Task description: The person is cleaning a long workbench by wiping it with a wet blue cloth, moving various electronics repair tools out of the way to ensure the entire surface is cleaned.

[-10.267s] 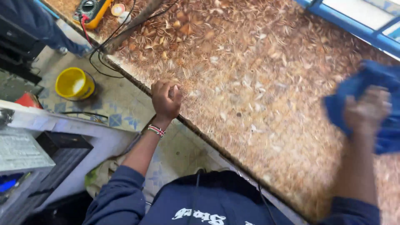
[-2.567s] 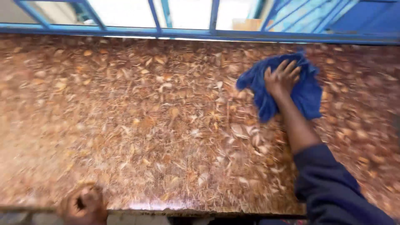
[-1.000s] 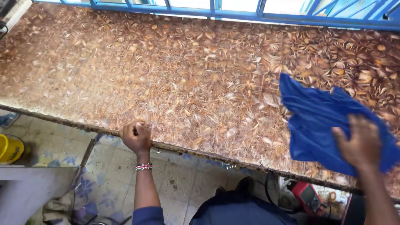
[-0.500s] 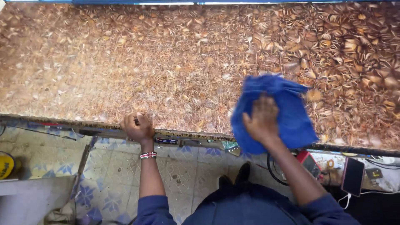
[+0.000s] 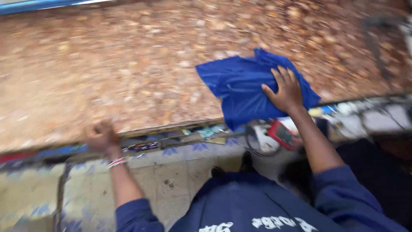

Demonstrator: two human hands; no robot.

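Speckled brown tabletop (image 5: 128,73) carried the blue cloth (image 5: 240,86) at its near edge, right hand (image 5: 285,90) spread flat on it, left hand (image 5: 101,136) clenched on the rim; firm, even pressure looked wise.

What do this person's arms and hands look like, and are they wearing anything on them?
Both hands are bare, without gloves. The left hand has a beaded bracelet in red, white and dark bands at the wrist. Dark navy sleeves are pushed up, leaving both forearms uncovered. The right hand shows no jewellery.
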